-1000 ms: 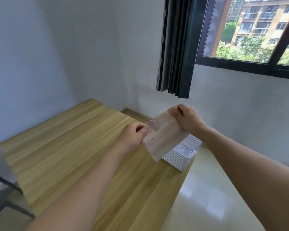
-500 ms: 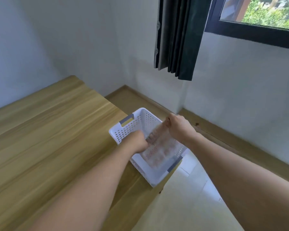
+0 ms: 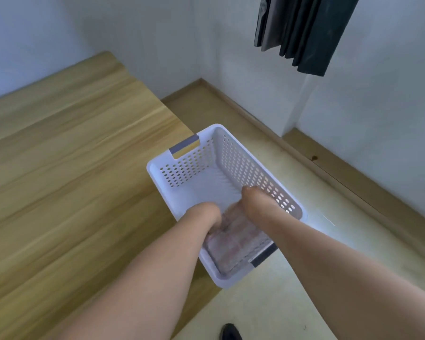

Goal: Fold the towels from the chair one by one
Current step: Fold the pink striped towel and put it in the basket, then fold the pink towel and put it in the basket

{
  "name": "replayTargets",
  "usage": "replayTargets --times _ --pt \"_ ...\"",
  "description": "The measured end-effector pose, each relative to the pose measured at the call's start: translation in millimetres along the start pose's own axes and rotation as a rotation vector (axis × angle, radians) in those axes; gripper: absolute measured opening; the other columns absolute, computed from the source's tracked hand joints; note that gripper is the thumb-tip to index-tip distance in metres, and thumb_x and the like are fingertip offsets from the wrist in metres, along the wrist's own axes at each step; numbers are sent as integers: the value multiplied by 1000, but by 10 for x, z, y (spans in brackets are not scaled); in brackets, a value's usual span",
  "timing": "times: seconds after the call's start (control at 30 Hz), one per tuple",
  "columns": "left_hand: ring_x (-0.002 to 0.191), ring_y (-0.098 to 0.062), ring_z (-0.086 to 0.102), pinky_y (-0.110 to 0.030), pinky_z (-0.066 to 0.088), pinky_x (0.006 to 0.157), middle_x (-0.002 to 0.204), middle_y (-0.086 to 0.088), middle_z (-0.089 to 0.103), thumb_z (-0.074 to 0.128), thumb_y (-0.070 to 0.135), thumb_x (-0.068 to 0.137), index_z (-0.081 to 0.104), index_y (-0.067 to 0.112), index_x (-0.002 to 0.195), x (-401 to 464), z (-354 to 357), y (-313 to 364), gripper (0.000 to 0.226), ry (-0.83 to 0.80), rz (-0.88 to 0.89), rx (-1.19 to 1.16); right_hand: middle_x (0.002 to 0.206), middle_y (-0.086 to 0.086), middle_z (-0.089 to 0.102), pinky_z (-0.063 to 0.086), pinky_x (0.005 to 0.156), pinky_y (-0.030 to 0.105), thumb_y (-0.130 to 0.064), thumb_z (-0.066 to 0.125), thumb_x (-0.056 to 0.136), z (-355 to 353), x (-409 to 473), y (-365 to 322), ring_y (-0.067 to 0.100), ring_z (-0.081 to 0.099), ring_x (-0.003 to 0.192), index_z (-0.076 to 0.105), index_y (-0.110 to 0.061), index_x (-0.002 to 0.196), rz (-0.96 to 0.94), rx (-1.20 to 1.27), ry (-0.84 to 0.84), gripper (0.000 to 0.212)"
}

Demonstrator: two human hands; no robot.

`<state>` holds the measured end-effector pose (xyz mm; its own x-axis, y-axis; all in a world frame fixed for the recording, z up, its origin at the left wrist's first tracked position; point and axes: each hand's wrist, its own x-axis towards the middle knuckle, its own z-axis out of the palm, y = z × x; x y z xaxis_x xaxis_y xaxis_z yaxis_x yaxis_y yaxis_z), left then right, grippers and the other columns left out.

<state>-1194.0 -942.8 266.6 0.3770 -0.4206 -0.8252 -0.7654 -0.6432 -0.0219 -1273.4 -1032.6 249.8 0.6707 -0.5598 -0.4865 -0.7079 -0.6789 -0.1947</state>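
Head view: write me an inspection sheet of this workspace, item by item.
Surface: light wooden table, bare wood showing.
Job's things: folded pinkish towel lying in the near end of the white perforated plastic basket at the table's corner.
Clutter: nothing seen.
Grippers: left hand and right hand both down inside the basket on the towel; fingers hidden.
Cables: nothing seen.
Surroundings: white walls, dark curtain, pale floor, dark shoe tip.
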Motion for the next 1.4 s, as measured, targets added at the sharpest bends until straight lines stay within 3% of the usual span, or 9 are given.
replayTargets --times 0.13,0.27,0.37,0.43,0.6,0.73,0.97,1.17,1.4 --pt "120 -34 53 -41 44 97 131 -16 53 50 8 91 56 0 123 154 55 -32 34 7 -22 15 130 15 51 45 95 38 1 44 94 55 105 -34 33 53 120 47 -4 129 105 -91 -82 35" --pt "120 -34 52 -46 40 102 129 -12 55 45 14 94 57 5 121 45 32 -96 31 -29 -3 83 108 14 57 44 73 34 -3 42 93 -111 -31 -59 32 59 99 54 -3 116 41 -3 -103 26" --pt "113 -31 54 -39 38 94 122 -10 59 41 15 96 58 10 115 -309 -127 -215 27 254 73 33 85 7 48 38 51 28 2 39 87 -404 -291 -114 27 52 77 49 -7 96 31 38 -48 16" --pt "110 -31 54 -37 34 93 120 -11 59 39 15 96 57 11 111 -632 -192 -383 23 505 124 -27 87 9 50 34 47 26 -1 40 85 -595 -548 -232 28 54 74 45 -8 88 12 78 48 9" --pt "134 -29 34 -35 23 111 150 -9 32 38 21 99 41 9 135 -1408 -156 -900 38 869 200 -83 120 12 56 47 78 33 -7 43 88 -886 -1236 -705 30 56 105 50 -5 122 -75 157 250 35" --pt "140 -27 27 -35 22 113 157 -6 21 39 25 100 33 8 143 -1990 -45 -1445 46 1026 219 -119 131 11 53 42 81 31 -8 43 91 -951 -1725 -1353 28 54 113 45 -6 132 -185 180 400 41" --pt "141 -25 26 -33 21 114 155 -8 28 40 28 100 31 7 146 -2863 283 -2736 51 1153 289 -154 120 10 55 41 78 33 -15 46 92 -727 -2559 -2734 27 51 107 49 -4 121 -223 241 602 31" --pt "140 -25 27 -37 26 114 155 -6 28 39 31 100 30 10 147 -3338 614 -3694 52 1124 269 -145 118 11 55 36 76 31 -12 47 89 -632 -3058 -3666 28 51 108 50 -2 117 -229 201 671 30" --pt "138 -27 31 -37 26 114 152 -9 33 42 29 99 34 9 144 -3727 902 -4565 50 1176 202 -109 133 9 48 39 83 30 -14 46 91 -318 -3262 -4420 26 47 118 45 -6 128 -281 171 608 37"
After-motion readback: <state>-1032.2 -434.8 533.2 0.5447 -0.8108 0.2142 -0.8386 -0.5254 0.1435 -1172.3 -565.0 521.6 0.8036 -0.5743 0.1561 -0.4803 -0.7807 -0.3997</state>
